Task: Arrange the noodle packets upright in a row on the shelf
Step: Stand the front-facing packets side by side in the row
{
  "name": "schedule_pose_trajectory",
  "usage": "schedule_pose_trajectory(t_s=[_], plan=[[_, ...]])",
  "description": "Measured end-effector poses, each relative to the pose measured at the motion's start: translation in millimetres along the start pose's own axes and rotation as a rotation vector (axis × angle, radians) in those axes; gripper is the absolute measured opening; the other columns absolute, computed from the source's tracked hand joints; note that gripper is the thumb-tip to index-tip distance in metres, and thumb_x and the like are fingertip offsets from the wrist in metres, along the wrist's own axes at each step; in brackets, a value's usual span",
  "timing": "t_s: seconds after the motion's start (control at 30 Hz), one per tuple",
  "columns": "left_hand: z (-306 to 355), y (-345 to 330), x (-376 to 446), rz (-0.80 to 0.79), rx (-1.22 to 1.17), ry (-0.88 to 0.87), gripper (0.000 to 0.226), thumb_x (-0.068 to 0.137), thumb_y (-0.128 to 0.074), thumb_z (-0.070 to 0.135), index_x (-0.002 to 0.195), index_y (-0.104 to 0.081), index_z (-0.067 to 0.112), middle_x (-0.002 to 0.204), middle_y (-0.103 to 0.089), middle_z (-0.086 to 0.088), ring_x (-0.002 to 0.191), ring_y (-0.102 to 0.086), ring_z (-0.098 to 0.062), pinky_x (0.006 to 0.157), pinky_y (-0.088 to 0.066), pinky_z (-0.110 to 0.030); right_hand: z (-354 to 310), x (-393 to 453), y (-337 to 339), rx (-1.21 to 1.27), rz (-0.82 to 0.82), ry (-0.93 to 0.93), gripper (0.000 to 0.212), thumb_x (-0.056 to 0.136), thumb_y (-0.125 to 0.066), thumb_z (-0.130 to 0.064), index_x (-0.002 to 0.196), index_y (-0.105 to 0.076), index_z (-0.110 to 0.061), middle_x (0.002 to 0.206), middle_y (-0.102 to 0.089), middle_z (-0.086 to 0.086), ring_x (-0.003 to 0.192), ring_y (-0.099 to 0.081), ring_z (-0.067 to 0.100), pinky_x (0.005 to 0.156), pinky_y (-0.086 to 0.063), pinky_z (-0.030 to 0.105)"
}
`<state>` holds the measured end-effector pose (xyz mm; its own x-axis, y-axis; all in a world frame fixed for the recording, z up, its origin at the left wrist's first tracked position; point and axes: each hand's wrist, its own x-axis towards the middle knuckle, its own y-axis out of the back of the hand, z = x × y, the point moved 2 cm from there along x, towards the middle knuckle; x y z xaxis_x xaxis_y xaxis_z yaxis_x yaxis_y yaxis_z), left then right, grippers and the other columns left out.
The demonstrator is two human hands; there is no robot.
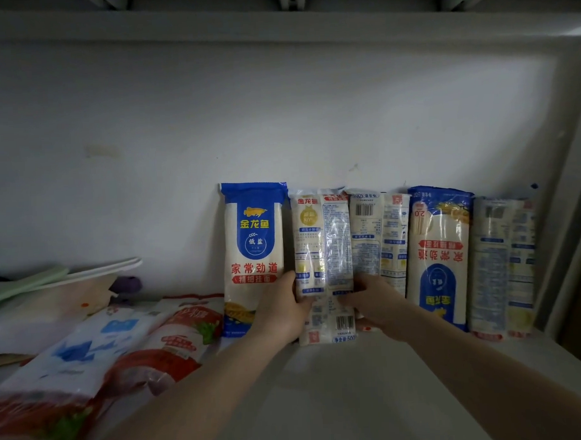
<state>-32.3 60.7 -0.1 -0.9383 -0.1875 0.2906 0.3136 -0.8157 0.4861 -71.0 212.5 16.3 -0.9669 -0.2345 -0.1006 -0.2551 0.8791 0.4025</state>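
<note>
Against the back wall [278, 105], both arms reached forward; left hand [282, 305] and right hand [372, 301] gripped one upright noodle packet [323, 248] between them.

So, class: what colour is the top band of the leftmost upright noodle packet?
Blue, on the leftmost noodle packet; the head view shows it clearly.

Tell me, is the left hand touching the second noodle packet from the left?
Touching. The head view shows the left hand gripping the left edge of the second packet, with no gap visible.
</note>
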Motion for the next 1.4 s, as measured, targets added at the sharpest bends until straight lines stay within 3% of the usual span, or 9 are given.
schedule_pose_trajectory(t_s=[0.2,0.43,0.6,0.67,0.87,1.0,1.13,1.27,1.4], plan=[[5.1,4.9,-7.0,-0.038,-0.103,0.005,0.03,0.084,-0.068,0.012,0.111,-0.059,0.021,0.099,-0.064,0.01,0.097,-0.062,-0.01,0.076,-0.052,-0.021,2.1,-7.1,3.1,0.015,-0.034,0.034,0.029,0.09,-0.05,0.001,0.115,-0.058,-0.012,0.109,-0.066,0.011,0.097,-0.064,0.027,0.079,-0.058,0.042],[20.1,-0.9,-35.7,0.095,-0.113,-0.261,0.037,0.079,-0.073,0.016,0.114,-0.066,0.025,0.099,-0.069,0.007,0.092,-0.066,-0.006,0.078,-0.058,-0.026,-16.2,-39.8,-7.7,0.085,-0.18,0.123,0.004,0.076,-0.064,-0.02,0.079,-0.068,-0.021,0.08,-0.07,-0.004,0.076,-0.066,0.009,0.07,-0.052,0.022],[28.0,-7.3,-53.6,0.333,-0.017,-0.369,0.026,0.078,-0.071,0.011,0.104,-0.067,0.017,0.089,-0.058,0.011,0.086,-0.06,-0.005,0.075,-0.051,-0.014,-21.9,-55.2,-15.7,0.21,0.07,0.25,0.025,0.08,-0.069,-0.026,0.061,-0.061,-0.012,0.051,-0.06,-0.01,0.052,-0.058,0.003,0.042,-0.04,0.004],[32.3,-7.0,-58.1,0.343,-0.029,-0.405,0.025,0.078,-0.071,0.011,0.102,-0.068,0.018,0.086,-0.056,0.017,0.086,-0.059,-0.001,0.072,-0.048,-0.011,-19.7,-59.0,-19.2,0.317,0.118,0.25,0.018,0.077,-0.072,-0.024,0.069,-0.061,-0.013,0.05,-0.061,-0.009,0.047,-0.059,-0.004,0.045,-0.043,0.007],[46.0,-21.5,-71.3,0.088,-0.164,-0.44,0.035,0.08,-0.068,-0.004,0.114,-0.061,0.0,0.094,-0.059,0.024,0.095,-0.058,0.015,0.079,-0.047,-0.004,-14.0,-56.5,-20.6,0.469,0.175,0.243,0.04,0.068,-0.081,-0.028,0.097,-0.067,-0.005,0.079,-0.074,0.009,0.071,-0.073,0.021,0.06,-0.056,0.028],[40.2,-17.8,-72.6,-0.063,-0.263,-0.397,0.029,0.077,-0.07,0.005,0.101,-0.07,0.021,0.11,-0.058,0.014,0.096,-0.063,-0.004,0.081,-0.054,-0.018,-3.7,-55.4,-4.9,0.554,0.227,0.166,0.019,0.075,-0.074,-0.01,0.093,-0.067,-0.006,0.08,-0.072,0.012,0.077,-0.07,0.029,0.07,-0.058,0.039],[28.6,-9.4,-61.2,-0.014,-0.245,-0.122,0.042,0.082,-0.07,0.021,0.118,-0.051,0.034,0.12,-0.051,0.019,0.105,-0.05,0.008,0.079,-0.041,-0.006,2.5,-55.3,6.5,0.562,0.23,0.156,0.02,0.079,-0.071,-0.005,0.095,-0.063,-0.013,0.087,-0.072,0.009,0.082,-0.069,0.028,0.074,-0.056,0.043],[16.3,-8.4,-44.0,-0.229,-0.194,0.112,0.074,0.086,-0.064,0.036,0.147,-0.024,0.027,0.151,-0.033,0.007,0.133,-0.038,-0.011,0.101,-0.031,-0.022,4.1,-55.9,10.6,0.567,0.175,0.196,0.024,0.078,-0.071,-0.005,0.091,-0.061,-0.023,0.085,-0.073,0.003,0.079,-0.07,0.024,0.066,-0.055,0.039],[14.0,-9.9,-44.7,-0.385,-0.247,0.141,0.054,0.088,-0.062,0.029,0.138,-0.041,0.032,0.134,-0.055,0.01,0.124,-0.049,-0.01,0.11,-0.038,-0.039,4.6,-58.0,11.2,0.563,0.07,0.233,0.03,0.078,-0.069,-0.003,0.103,-0.064,-0.019,0.095,-0.075,0.009,0.087,-0.072,0.03,0.079,-0.057,0.048]])
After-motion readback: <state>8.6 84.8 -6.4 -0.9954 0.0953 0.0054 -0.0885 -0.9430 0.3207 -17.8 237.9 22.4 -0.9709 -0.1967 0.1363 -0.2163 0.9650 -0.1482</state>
